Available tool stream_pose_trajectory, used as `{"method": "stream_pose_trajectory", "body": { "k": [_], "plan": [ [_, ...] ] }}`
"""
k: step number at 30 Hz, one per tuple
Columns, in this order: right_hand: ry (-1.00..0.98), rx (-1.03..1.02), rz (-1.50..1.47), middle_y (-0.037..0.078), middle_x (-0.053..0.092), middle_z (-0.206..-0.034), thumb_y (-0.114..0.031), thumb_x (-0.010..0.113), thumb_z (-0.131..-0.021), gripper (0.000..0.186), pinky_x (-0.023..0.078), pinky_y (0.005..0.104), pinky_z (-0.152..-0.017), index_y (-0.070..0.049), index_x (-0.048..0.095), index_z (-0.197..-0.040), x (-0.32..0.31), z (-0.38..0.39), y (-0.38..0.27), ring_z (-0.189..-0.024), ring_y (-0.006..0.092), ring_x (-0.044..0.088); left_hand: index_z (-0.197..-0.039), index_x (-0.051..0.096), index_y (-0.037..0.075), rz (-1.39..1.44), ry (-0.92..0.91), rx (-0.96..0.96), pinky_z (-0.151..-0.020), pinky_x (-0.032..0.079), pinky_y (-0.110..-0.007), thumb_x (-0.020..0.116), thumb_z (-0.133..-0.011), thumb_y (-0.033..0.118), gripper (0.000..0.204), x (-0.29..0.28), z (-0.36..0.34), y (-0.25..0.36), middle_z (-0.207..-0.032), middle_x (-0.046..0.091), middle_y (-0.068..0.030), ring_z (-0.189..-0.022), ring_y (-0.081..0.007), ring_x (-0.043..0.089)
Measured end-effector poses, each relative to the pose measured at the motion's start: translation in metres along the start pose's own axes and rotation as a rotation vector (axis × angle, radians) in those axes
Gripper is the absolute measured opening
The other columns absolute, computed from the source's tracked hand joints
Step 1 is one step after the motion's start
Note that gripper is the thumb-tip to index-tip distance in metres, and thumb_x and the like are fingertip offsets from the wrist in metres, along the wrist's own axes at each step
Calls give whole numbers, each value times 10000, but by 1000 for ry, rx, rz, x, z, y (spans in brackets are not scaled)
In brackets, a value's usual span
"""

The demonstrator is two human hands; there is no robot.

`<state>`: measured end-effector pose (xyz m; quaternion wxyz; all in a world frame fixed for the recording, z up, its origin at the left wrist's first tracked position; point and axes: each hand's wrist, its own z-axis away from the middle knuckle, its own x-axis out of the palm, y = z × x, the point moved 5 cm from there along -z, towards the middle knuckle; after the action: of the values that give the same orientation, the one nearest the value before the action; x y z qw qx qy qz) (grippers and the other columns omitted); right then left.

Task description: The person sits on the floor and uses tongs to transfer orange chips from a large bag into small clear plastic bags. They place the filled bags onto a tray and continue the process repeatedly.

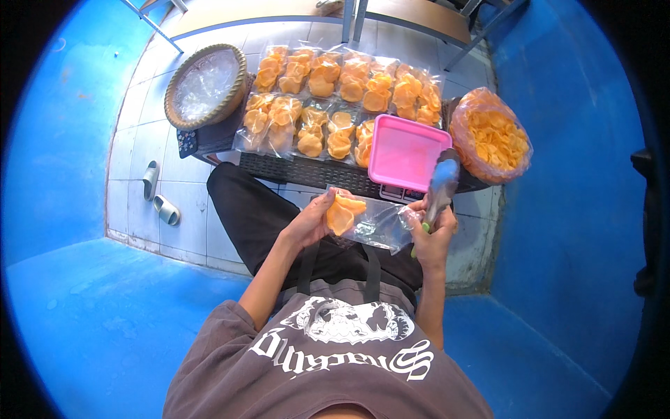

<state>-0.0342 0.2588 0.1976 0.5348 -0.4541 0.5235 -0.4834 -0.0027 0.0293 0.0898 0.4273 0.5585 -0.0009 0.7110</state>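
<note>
My left hand (309,221) is closed around the filled end of a clear plastic bag (379,222) above my lap. Several orange crackers (342,215) lie inside that end. At the bag's other end, my right hand (435,236) pinches the plastic and also grips a pair of tongs (442,187), which point up and away. Their tips look blurred, and a green bit shows near the handle. Just beyond the tongs, a pink tray (403,155) rests on a kitchen scale (395,193), mostly hidden under it.
Rows of filled cracker bags (340,134) cover the low dark table (307,167). A woven basket (238,82) with clear plastic bags stands left, a plastic-lined container of crackers (494,140) right. Slippers (166,209) lie on the tiled floor. Blue walls (558,209) flank me.
</note>
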Motion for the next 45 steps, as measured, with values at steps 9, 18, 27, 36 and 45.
{"method": "stream_pose_trajectory", "body": {
  "k": [9, 18, 27, 36, 45],
  "plan": [
    [-17, 115, -168, 47, 681, -930, 49, 727, -857, 322, 427, 174, -561, -65, 534, -1088, -14, -1, 5, -655, 7, 528, -1379, 515, 28, 169, -43, 27, -938, 603, -322, 534, -1065, 454, 530, -6, 2, -3, -1330, 634, -113, -1153, -172, 675],
    [-31, 22, -50, -31, 584, -850, 106, 726, -800, 386, 349, 172, -547, -11, 591, -1142, -12, 1, -2, -632, -17, 439, -1419, 493, 70, 1, 104, 131, -874, 625, -345, 589, -1064, 364, 471, -15, -8, 9, -1301, 644, -73, -1082, -144, 688],
    [-39, -120, 261, 37, 691, -839, 0, 843, -757, 384, 377, 200, -505, -30, 515, -955, 3, 1, -15, -561, 8, 511, -1376, 467, 139, -86, 62, 229, -804, 665, -423, 539, -1089, 303, 339, -5, -7, 30, -1322, 623, -125, -1107, -276, 706],
    [-70, -134, 314, 86, 738, -899, 18, 837, -731, 425, 394, 219, -484, -47, 459, -913, 7, 1, -22, -511, 31, 494, -1386, 452, 146, 32, 37, 265, -799, 674, -428, 526, -1093, 284, 332, -6, -8, 25, -1369, 590, -139, -1150, -307, 691],
    [-197, -152, 98, 66, 691, -877, 4, 792, -741, 366, 438, 214, -561, -29, 523, -988, 13, 4, -9, -599, 36, 536, -1421, 441, 155, 179, -20, 215, -814, 673, -422, 545, -1081, 329, 396, -28, -9, 17, -1385, 578, -146, -1141, -307, 692]
  ]
}}
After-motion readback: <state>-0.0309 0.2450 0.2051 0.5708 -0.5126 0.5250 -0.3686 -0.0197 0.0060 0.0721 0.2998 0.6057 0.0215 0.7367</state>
